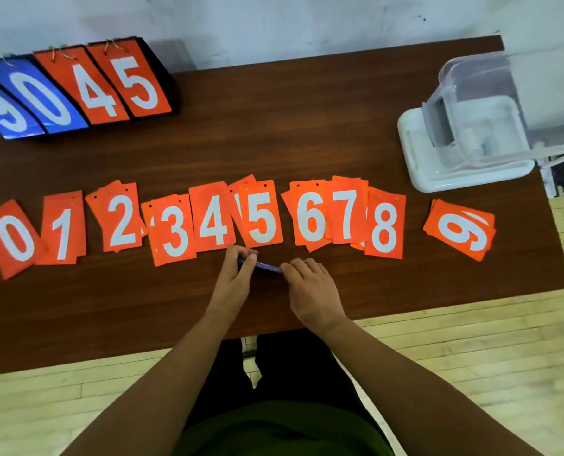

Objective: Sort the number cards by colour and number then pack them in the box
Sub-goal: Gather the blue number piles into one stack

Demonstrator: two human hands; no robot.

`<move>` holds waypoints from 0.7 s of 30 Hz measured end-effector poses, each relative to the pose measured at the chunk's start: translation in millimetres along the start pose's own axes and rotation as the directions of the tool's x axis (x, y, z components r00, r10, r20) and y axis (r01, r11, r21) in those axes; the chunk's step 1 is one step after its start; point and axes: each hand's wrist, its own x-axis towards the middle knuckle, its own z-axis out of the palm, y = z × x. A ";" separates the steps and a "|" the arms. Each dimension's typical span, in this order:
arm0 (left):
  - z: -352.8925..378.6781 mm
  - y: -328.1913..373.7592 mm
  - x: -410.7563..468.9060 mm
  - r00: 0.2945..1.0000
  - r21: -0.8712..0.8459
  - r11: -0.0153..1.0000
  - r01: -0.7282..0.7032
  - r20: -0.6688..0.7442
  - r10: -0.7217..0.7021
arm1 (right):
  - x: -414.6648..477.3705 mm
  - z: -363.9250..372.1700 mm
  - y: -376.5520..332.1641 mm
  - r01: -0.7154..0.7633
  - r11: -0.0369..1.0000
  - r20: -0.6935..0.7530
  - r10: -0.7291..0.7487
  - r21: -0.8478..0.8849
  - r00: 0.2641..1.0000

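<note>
both hands held a thin stack of blue cards (267, 266) edge-on, low at the table (274, 143), at six o'clock of the orange 5 pile (262, 218). the left hand (237, 271) pinched one end in its grip and the right hand (310, 284) curled round the other. squaring the edges first would likely serve best. the row of orange piles (213, 218), 0 to 9, overlapped from nine to three o'clock, leaving little room. the clear box (478, 126) sat at two o'clock, a flip scoreboard (76, 90) at ten.
</note>
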 end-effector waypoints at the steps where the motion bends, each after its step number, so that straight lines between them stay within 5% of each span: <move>1: -1.2 2.7 -0.2 1.000 -0.012 1.000 -0.011 0.000 0.011 | 1.6 -5.3 -0.8 -0.029 0.997 0.012 0.028 0.073 1.000; 4: -5.8 27.9 2.2 0.996 -0.094 0.993 -0.077 -0.057 0.072 | 13.0 -36.1 -4.8 -0.226 0.873 0.015 0.244 0.432 0.970; 7: -4.6 57.2 20.0 0.991 -0.102 0.990 -0.096 -0.101 0.086 | 36.5 -73.6 -8.4 -0.362 0.435 0.157 0.439 0.825 0.885; 9: 3.0 75.3 40.1 0.994 -0.030 0.993 -0.112 -0.022 0.112 | 61.2 -84.2 -5.4 -0.339 0.195 0.199 0.511 0.920 0.836; 11: 13.4 92.2 61.9 0.985 0.037 0.984 -0.173 0.013 0.173 | 87.6 -88.4 0.5 -0.331 0.237 0.142 0.578 0.913 0.804; 16: 29.7 129.6 116.0 0.987 0.044 0.988 -0.147 -0.058 0.150 | 150.5 -98.6 31.3 -0.373 0.528 -0.003 0.580 0.763 0.814; 21: 34.9 153.4 178.5 0.973 0.174 0.967 -0.186 -0.106 0.206 | 209.3 -99.9 66.1 -0.446 0.674 -0.073 0.594 0.590 0.802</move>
